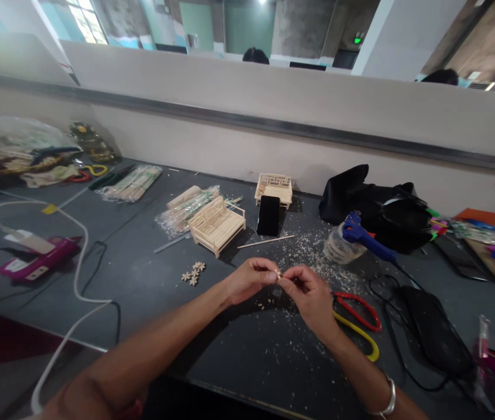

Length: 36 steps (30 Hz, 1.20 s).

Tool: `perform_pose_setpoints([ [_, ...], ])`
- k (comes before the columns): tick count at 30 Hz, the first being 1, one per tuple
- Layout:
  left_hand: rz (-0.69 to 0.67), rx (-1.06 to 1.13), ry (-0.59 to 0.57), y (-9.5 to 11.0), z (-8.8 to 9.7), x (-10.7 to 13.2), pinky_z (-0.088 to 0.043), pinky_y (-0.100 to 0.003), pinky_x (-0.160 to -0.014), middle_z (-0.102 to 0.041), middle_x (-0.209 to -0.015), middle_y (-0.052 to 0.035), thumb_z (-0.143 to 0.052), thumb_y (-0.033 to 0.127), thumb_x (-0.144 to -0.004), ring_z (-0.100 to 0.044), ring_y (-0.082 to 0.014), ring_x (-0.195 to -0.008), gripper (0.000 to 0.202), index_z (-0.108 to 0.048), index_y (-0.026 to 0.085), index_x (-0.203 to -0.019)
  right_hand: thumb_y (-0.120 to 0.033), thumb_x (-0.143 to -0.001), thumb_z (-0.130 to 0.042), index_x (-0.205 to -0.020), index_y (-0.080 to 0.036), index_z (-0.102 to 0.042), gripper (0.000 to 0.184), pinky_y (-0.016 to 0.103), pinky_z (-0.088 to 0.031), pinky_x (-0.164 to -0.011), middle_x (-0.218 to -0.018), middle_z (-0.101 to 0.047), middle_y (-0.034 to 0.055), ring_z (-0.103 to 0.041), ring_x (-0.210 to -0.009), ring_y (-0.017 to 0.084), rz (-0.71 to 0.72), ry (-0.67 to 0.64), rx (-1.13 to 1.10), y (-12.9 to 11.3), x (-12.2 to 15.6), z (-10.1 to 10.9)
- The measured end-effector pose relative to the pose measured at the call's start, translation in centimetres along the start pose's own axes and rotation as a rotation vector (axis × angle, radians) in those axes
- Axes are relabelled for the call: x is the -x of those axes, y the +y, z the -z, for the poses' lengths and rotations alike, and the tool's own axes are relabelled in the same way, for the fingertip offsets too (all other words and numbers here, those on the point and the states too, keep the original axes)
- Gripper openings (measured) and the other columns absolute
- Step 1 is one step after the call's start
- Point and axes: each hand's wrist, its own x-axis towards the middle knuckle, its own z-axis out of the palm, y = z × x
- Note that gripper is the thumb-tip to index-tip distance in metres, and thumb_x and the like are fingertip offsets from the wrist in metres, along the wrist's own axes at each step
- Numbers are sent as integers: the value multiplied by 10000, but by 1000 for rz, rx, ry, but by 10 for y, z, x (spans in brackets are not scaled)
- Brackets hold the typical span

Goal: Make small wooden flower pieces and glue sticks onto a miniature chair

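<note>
My left hand point(254, 280) and my right hand point(309, 294) meet over the dark table, fingertips pinched together on a small pale wooden piece point(278, 274). Its exact shape is mostly covered by the fingers. Left of the hands lie several flower-shaped wooden pieces point(194, 273). A miniature wooden bench point(218, 226) stands behind them, and a second small wooden seat point(274, 185) is near the wall with a black phone point(269, 214) leaning in front of it. One thin wooden stick point(265, 241) rests just beyond my hands.
Scissors with red and yellow handles point(356, 312) lie by my right wrist. A blue glue gun point(368, 238) rests on a clear tub point(339, 248). Wood chips point(317, 256) litter the table. Bagged sticks point(181, 210), a black bag point(374, 204) and a purple power strip point(39, 259) surround the area.
</note>
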Motion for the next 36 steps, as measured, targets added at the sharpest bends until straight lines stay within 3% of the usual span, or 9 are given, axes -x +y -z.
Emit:
perform_pose_setpoints([
  [13,-18,21,8,0,1,-1,-423,-260,-685,-645,-627,8,-950,313,-462,-567,-105,-626,306,-742,155,-620,-392,-755,-714,-735,-223,-659,178,238,-466,-533,-653,-667,-15,-566,-554,129,-43,-31,-85,3,0,-1],
  [17,-110,89,-9,4,2,-1,-446,-279,-706,-578,-596,28,-942,333,-490,-525,-94,-601,305,-713,164,-599,-389,-763,-695,-806,-222,-660,176,238,-489,-547,-697,-683,-1,-613,-604,144,-37,-46,-150,5,1,0],
  [23,-273,179,-81,11,2,1,-444,-318,-757,-508,-637,42,-931,365,-513,-464,-94,-625,322,-663,201,-584,-334,-819,-633,-734,-222,-655,143,220,-459,-497,-625,-661,-21,-579,-522,126,66,-146,13,9,8,-7],
  [30,-298,204,-135,8,3,0,-431,-342,-750,-497,-633,34,-920,364,-542,-465,-115,-645,306,-666,204,-605,-319,-859,-583,-693,-237,-648,196,234,-474,-527,-610,-677,-16,-597,-516,138,187,-225,155,19,9,-11],
  [36,-312,229,-175,7,4,-1,-439,-331,-743,-526,-634,31,-910,314,-574,-493,-114,-645,256,-690,195,-628,-351,-889,-559,-707,-243,-651,230,236,-481,-538,-617,-681,-17,-610,-524,142,206,-260,196,23,8,-10],
])
